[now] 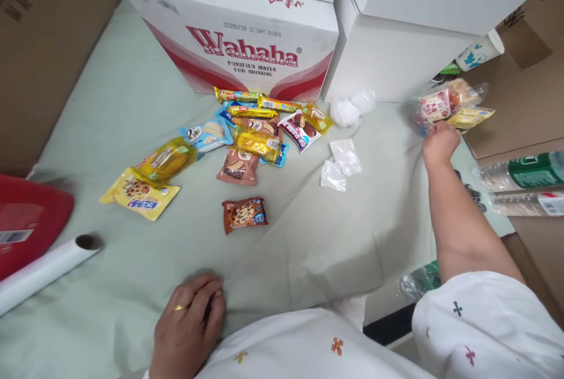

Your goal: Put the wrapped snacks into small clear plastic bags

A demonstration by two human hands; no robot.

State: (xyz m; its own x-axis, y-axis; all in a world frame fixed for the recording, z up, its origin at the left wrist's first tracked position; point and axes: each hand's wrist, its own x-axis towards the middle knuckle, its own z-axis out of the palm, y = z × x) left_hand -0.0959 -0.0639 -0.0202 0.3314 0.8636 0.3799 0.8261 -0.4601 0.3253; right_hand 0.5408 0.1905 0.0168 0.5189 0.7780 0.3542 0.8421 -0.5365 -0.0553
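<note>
My left hand (189, 320) rests on the cloth near the front edge, its fingers curled together and a ring on one; nothing shows in it. At the far right my right hand (442, 143) is closed at the lower edge of a red-and-white snack packet (435, 104), its fingertips partly hidden. A bread-like snack in clear wrap (465, 92) and a yellow packet (470, 117) lie against it. Nearest to my left hand is a brown cookie packet (245, 214). Behind it lie brown cake packets (238, 165), a light-blue packet (208, 134) and a yellow cookie packet (141, 192).
A Wahaha carton (247, 44) and white boxes (396, 53) stand along the back. White packets (346, 157) and crumpled white pieces (346, 112) lie mid-table. On the left are a white tube (48, 273) and a red object (30, 214). Plastic bottles (524, 173) lie right.
</note>
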